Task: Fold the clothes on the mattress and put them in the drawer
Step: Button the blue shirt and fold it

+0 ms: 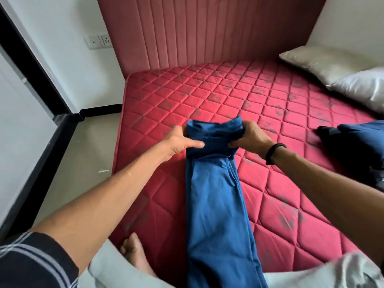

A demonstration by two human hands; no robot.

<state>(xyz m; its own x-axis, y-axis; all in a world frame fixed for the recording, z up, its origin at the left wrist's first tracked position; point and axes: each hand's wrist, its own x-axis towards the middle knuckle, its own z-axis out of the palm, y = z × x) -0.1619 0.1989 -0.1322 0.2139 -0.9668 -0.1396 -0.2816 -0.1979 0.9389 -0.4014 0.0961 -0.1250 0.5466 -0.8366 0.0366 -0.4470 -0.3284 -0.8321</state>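
A long blue garment (218, 196) lies lengthwise on the red quilted mattress (270, 183), running from the 6 o'clock edge of the view up to the centre, where its far end is doubled over into a thick bunch. The left hand (180, 140) grips that bunch from the 9 o'clock side, thumb stretched along the top of the cloth and the other fingers tucked behind the fold. The right hand (249, 138) grips it from the 3 o'clock side, fingers curled over the upper edge and thumb pressed into the front; a black band (273, 152) circles its wrist. At 3 o'clock, well apart from the hands, a dark navy garment (353, 146) sits in a heap on the mattress. Two pillows, one beige (320, 63) and one white (361, 86), rest toward 2 o'clock against the wall. A padded pink headboard (197, 32) stands at 12 o'clock, and wall sockets (97, 40) show at 10 o'clock. A bare foot (135, 252) rests by the mattress edge near 7 o'clock.
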